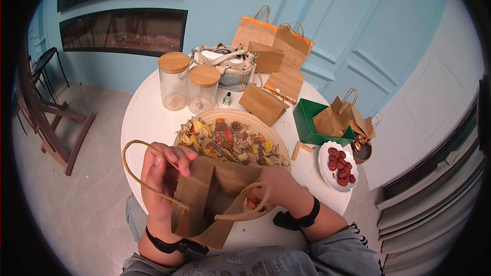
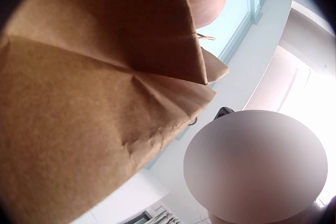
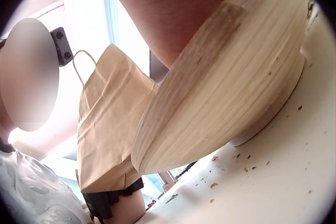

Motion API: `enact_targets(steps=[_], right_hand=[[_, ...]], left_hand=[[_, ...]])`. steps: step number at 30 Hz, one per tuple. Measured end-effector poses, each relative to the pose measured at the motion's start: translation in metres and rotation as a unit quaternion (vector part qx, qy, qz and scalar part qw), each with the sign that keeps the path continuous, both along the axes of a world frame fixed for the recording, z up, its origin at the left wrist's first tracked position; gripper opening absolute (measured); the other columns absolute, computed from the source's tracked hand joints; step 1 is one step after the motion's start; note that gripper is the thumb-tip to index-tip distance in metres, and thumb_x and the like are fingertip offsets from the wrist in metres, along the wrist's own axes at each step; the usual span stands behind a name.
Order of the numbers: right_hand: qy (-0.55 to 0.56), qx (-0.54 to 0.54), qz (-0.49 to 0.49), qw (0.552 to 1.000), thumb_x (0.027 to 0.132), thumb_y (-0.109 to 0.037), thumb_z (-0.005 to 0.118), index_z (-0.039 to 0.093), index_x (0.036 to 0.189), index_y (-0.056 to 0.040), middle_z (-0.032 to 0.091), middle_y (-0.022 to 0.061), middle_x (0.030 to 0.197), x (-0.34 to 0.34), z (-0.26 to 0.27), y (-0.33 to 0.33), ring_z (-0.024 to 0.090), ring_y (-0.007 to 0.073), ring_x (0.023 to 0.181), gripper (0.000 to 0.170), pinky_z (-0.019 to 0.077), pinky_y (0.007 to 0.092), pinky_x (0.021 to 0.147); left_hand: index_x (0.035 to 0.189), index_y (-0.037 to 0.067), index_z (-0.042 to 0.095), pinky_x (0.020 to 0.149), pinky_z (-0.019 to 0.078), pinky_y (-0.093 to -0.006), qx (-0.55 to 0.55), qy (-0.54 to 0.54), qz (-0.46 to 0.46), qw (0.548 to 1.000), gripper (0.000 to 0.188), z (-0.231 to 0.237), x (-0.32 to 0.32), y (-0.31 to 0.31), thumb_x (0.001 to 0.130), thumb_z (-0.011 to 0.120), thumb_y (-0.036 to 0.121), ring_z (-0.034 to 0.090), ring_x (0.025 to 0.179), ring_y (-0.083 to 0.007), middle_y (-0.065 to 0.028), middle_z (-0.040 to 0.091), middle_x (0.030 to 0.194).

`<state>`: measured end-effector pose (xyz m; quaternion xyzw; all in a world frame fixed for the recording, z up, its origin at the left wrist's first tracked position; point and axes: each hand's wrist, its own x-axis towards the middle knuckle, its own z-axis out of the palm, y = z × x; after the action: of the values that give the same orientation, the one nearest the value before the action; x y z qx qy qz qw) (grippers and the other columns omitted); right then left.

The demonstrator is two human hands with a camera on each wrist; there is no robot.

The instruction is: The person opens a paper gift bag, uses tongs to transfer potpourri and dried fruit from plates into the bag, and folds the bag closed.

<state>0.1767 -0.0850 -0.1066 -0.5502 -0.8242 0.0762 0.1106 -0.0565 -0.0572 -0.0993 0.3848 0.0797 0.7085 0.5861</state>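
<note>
A brown paper bag [image 1: 220, 194] with twisted handles stands tilted in front of me, its mouth facing up. My left hand [image 1: 166, 174] holds it from the left side, one handle looping around the fingers; in the left wrist view the bag's folded side [image 2: 79, 108] fills much of the picture. Behind the bag, my right hand [image 1: 273, 179] reaches over the near rim of a wooden bowl [image 1: 282, 148]. The bowl holds dried petals, pods and pine cones [image 1: 230, 138]. In the right wrist view the bowl's outer wall [image 3: 226, 92] hides the right fingers.
Two glass jars [image 1: 174, 82] with wooden lids, a small bottle [image 1: 227, 98] and a handbag [image 1: 225, 66] stand behind the bowl. More paper bags [image 1: 263, 103] lie at the back. On the right are a green box [image 1: 307, 117] and a white dish [image 1: 327, 174] of dried red fruit.
</note>
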Motion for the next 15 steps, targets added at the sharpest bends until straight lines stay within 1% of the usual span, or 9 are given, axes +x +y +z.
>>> enact_targets(steps=[1, 2, 4, 5, 7, 10, 15], right_hand=[[0.005, 0.032, -0.004, 0.999, 0.059, -0.028, 0.070, 0.066, 0.057, -0.0194, 0.058, 0.0081, 0.057, -0.001, -0.002, 0.000, 0.062, 0.0303, 0.061, 0.010, 0.0496, 0.0385, 0.053], [0.004, 0.032, -0.004, 0.999, 0.059, -0.028, 0.070, 0.066, 0.057, -0.0194, 0.058, 0.0081, 0.057, -0.003, -0.001, 0.000, 0.062, 0.0303, 0.061, 0.010, 0.0496, 0.0385, 0.053], [0.027, -0.002, -0.067, 0.997, 0.060, -0.027, 0.071, 0.065, 0.066, -0.0124, 0.060, 0.0125, 0.063, -0.008, 0.006, -0.001, 0.062, 0.0336, 0.063, 0.017, 0.0487, 0.0406, 0.054], [0.026, -0.002, -0.067, 0.997, 0.060, -0.027, 0.071, 0.065, 0.066, -0.0124, 0.060, 0.0125, 0.063, -0.007, 0.007, -0.001, 0.062, 0.0336, 0.063, 0.017, 0.0487, 0.0406, 0.054], [-0.004, -0.058, -0.023, 0.998, 0.084, -0.033, 0.061, 0.051, 0.094, -0.0027, 0.064, 0.0186, 0.075, -0.004, 0.009, 0.000, 0.063, 0.0377, 0.071, 0.033, 0.0491, 0.0456, 0.063], [-0.009, -0.082, -0.051, 0.995, 0.084, -0.032, 0.061, 0.051, 0.095, -0.0032, 0.064, 0.0183, 0.076, -0.009, 0.016, -0.001, 0.063, 0.0378, 0.072, 0.033, 0.0491, 0.0458, 0.064], [-0.002, -0.077, -0.050, 0.996, 0.083, -0.032, 0.061, 0.052, 0.098, -0.0039, 0.064, 0.0182, 0.077, -0.008, 0.013, 0.000, 0.063, 0.0381, 0.073, 0.032, 0.0492, 0.0460, 0.065]], left_hand=[[0.091, 0.006, 0.048, 0.089, 0.0389, -0.0357, 0.000, 0.000, 0.000, 1.000, 0.022, 0.000, 0.000, 0.000, 0.098, 0.041, 0.027, 0.053, 0.089, -0.0233, -0.0084, 0.052, 0.071], [0.091, 0.006, 0.048, 0.089, 0.0390, -0.0358, -0.002, 0.002, 0.002, 1.000, 0.022, 0.001, 0.000, -0.001, 0.098, 0.041, 0.026, 0.053, 0.089, -0.0233, -0.0083, 0.052, 0.071], [0.091, 0.006, 0.048, 0.089, 0.0392, -0.0358, -0.004, 0.005, 0.003, 1.000, 0.022, 0.002, -0.001, -0.001, 0.098, 0.041, 0.026, 0.053, 0.089, -0.0233, -0.0083, 0.052, 0.071], [0.091, 0.006, 0.048, 0.089, 0.0393, -0.0359, -0.005, 0.004, 0.004, 1.000, 0.022, 0.002, 0.000, -0.001, 0.098, 0.041, 0.025, 0.053, 0.089, -0.0234, -0.0084, 0.052, 0.071], [0.091, 0.006, 0.048, 0.089, 0.0395, -0.0359, -0.006, 0.003, 0.004, 1.000, 0.022, 0.002, 0.000, -0.001, 0.098, 0.041, 0.025, 0.054, 0.089, -0.0234, -0.0084, 0.052, 0.071], [0.091, 0.006, 0.048, 0.089, 0.0397, -0.0360, -0.014, -0.002, 0.001, 1.000, 0.022, 0.003, 0.000, -0.002, 0.098, 0.041, 0.025, 0.054, 0.089, -0.0235, -0.0086, 0.052, 0.072], [0.090, 0.006, 0.048, 0.088, 0.0397, -0.0359, -0.012, 0.003, -0.003, 1.000, 0.023, 0.002, -0.002, -0.001, 0.098, 0.041, 0.026, 0.054, 0.089, -0.0235, -0.0090, 0.053, 0.072]])
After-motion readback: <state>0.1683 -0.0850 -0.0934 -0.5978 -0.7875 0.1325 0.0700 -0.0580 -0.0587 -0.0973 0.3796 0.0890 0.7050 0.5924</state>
